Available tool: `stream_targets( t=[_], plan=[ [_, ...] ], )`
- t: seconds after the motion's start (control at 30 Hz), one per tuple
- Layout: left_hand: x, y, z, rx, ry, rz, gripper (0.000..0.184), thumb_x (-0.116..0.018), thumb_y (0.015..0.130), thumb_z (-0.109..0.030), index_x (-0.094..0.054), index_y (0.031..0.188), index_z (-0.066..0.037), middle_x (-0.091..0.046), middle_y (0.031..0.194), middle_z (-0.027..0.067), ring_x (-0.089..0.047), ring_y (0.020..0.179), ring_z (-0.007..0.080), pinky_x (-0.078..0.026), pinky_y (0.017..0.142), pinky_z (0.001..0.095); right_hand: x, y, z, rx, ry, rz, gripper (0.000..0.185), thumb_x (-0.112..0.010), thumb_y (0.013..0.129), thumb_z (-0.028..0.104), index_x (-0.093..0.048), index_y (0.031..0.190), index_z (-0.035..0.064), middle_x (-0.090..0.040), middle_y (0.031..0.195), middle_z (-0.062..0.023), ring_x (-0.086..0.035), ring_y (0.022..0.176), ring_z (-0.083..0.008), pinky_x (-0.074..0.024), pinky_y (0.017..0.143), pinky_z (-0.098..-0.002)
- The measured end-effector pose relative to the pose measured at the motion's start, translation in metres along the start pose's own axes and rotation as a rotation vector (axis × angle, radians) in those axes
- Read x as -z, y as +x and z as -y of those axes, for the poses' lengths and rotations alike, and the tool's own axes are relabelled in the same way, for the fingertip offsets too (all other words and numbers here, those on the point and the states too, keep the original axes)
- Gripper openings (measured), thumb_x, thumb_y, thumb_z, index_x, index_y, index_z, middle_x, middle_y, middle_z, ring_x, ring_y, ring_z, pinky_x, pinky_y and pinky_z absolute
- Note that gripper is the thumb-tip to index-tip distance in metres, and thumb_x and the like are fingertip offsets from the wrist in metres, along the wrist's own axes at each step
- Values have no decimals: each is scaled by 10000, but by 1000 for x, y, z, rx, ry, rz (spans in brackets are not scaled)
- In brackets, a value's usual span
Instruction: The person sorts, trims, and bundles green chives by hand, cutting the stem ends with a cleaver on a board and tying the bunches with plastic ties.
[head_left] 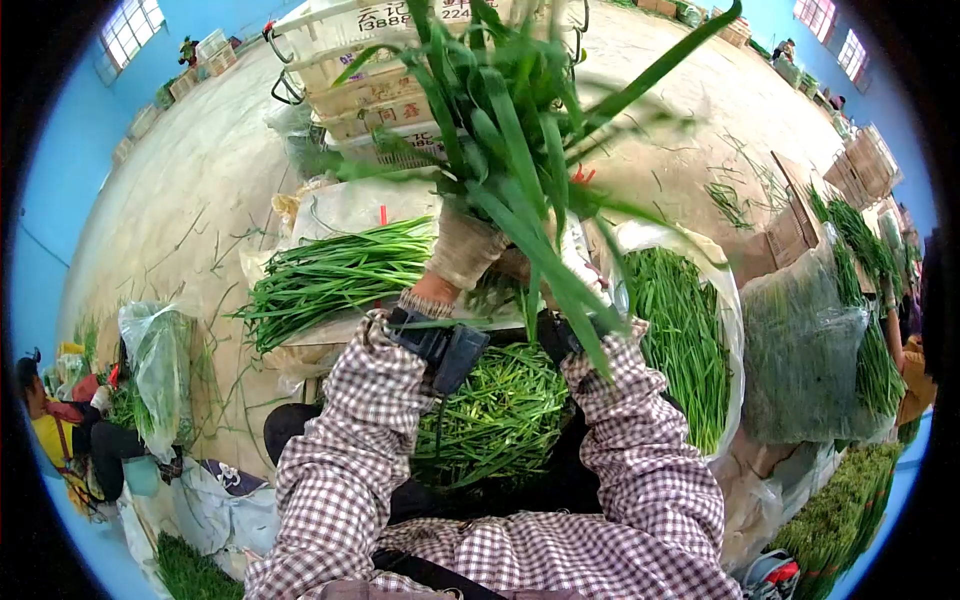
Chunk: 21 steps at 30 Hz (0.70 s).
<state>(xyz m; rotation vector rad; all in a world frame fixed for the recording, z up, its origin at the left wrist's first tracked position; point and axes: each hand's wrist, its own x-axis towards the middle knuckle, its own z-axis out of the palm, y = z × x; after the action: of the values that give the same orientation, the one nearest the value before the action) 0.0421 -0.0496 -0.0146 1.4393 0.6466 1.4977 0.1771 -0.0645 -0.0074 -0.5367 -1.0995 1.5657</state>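
The bunch [505,120] of long green leaves is held up at the hands, its long axis running away from the body, with the tips fanning out beyond the fingers. One broad leaf slants out to the far right, and others bend back over the right hand [580,262], reaching down past its wrist; some edges are blurred. The left hand [465,250], in a pale glove, is closed about the bunch's lower part. The right hand is close beside it, also gloved but largely covered by drooping leaves, so how far its fingers are open cannot be told. Just left of the left hand, a pile [340,275] of leaves lies crosswise on a board [350,205], a red strip [383,214] standing beyond it. Nearer the body, between the forearms, sits a heap [500,415] of short green pieces. To the right of the right hand, a clear bag [737,375] stands open around more leaves [675,340], which run lengthwise, away from the body. Beyond the hands, partly behind the bunch, stand stacked crates [380,120].
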Motion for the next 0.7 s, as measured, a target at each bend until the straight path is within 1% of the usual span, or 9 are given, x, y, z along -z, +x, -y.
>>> stream_targets(
  t=[0.13, 0.23, 0.33, 0.4, 0.47, 0.53, 0.6, 0.63, 0.7],
  plan=[
    [-16, 6, -60, -147, 23, -171, 453, -853, 735, -115, -635, 1118, -12, -690, 1051, 24, -642, 911, 130, -539, 785, 302, -32, -6, 33, 217, -538, 195, 1022, -843, 670, 97, -262, 1509, 48, -509, 1409, -158, -516, 1260, -276, -419, 1052, -332],
    [-5, 4, -95, -47, 32, -318, 258, -833, 711, -80, -698, 929, -54, -691, 889, 1, -638, 848, 119, -537, 751, 297, -32, -35, 32, 217, -831, 72, 1176, -877, 624, 152, -151, 1545, 68, -479, 1403, -248, -480, 1310, -286, -379, 1083, -322],
    [37, -3, -133, -3, -113, -395, 179, -804, 712, -147, -705, 837, -66, -689, 836, 15, -647, 784, 147, -531, 721, 304, -5, -77, 9, 200, -1029, 78, 945, -826, 713, 213, -316, 1489, 42, -541, 1356, -218, -543, 1245, -257, -437, 1021, -331],
    [52, -9, -160, 50, -197, -458, 136, -747, 754, -174, -696, 799, -56, -678, 762, 51, -664, 730, 190, -548, 710, 328, 13, -98, 5, -352, -959, 152, 692, -756, 800, 203, -453, 1401, 46, -631, 1239, -173, -624, 1124, -219, -495, 927, -338],
    [83, -17, -180, 61, -174, -527, 191, -741, 762, -206, -684, 810, -31, -679, 778, 79, -668, 741, 209, -558, 719, 344, 20, -137, -21, -245, -1328, 87, 445, -666, 888, 224, -564, 1304, 105, -679, 1151, -125, -670, 1011, -221, -526, 844, -339],
    [116, -23, -191, -49, -234, -562, 218, -733, 763, -216, -666, 833, -22, -679, 799, 99, -667, 746, 239, -562, 722, 359, 18, -156, -51, -731, -1104, -100, 316, -664, 883, 265, -668, 1126, 64, -714, 999, -138, -694, 882, -251, -539, 774, -345],
    [136, -37, -210, -51, -314, -630, 189, -698, 786, -198, -635, 839, -28, -660, 823, 109, -654, 793, 295, -554, 756, 409, 41, -164, -92, -503, -1718, 512, 321, -530, 955, 288, -604, 1253, 195, -677, 1159, -107, -674, 988, -311, -544, 824, -401],
    [148, -43, -212, -64, -335, -653, 185, -703, 782, -192, -634, 835, -28, -656, 825, 108, -652, 809, 300, -547, 778, 418, 42, -176, -90, -438, -1630, 537, 337, -631, 892, 372, -686, 1041, 75, -702, 1043, -123, -672, 952, -321, -534, 805, -426],
    [160, -58, -219, -93, -362, -723, 177, -714, 772, -176, -632, 826, -29, -651, 824, 105, -648, 828, 309, -537, 809, 430, 2, -181, -60, -166, -1526, 332, 282, -665, 877, 332, -678, 1044, 104, -690, 986, -134, -668, 890, -341, -532, 758, -434]
  ],
)
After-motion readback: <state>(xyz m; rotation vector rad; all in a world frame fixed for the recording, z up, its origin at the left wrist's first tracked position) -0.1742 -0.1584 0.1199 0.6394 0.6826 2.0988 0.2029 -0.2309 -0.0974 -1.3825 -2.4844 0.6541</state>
